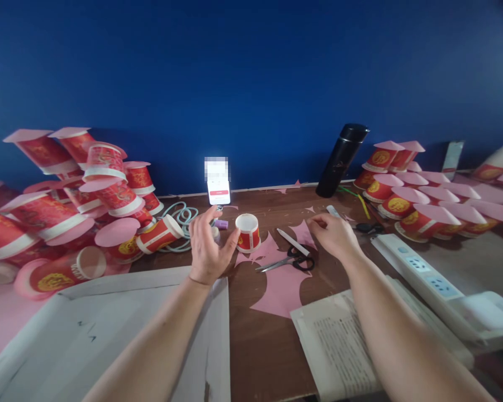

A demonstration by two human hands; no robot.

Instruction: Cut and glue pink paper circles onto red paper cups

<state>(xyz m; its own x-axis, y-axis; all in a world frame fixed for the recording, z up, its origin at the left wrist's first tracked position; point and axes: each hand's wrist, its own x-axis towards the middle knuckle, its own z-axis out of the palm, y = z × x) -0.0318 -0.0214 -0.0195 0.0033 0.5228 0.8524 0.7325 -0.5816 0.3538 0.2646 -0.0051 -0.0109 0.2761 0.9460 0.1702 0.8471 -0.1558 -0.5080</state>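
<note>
A red paper cup with a white inside [248,237] stands upright, mouth up, on a pink paper sheet with curved cut-outs [281,287]. Just left of the cup is my left hand [209,245], open, its thumb apart from the fingers and its tip close to the cup's side. My right hand [333,234] is further right, fingertips drawn together beside a pink paper point; whatever they might hold is hidden. Between my hands lie black-handled scissors [291,261], blades partly apart, and a white pen-like stick [292,243]. Behind my left hand shows a small purple-capped item [221,224].
Red cups with pink paper discs [109,195] are piled at left; more cups with pink tops [419,195] stand at right. A lit phone [218,184] and black flask [341,162] lean on the blue wall. A power strip [419,268], printed papers [339,335] and white board [121,329] lie nearer.
</note>
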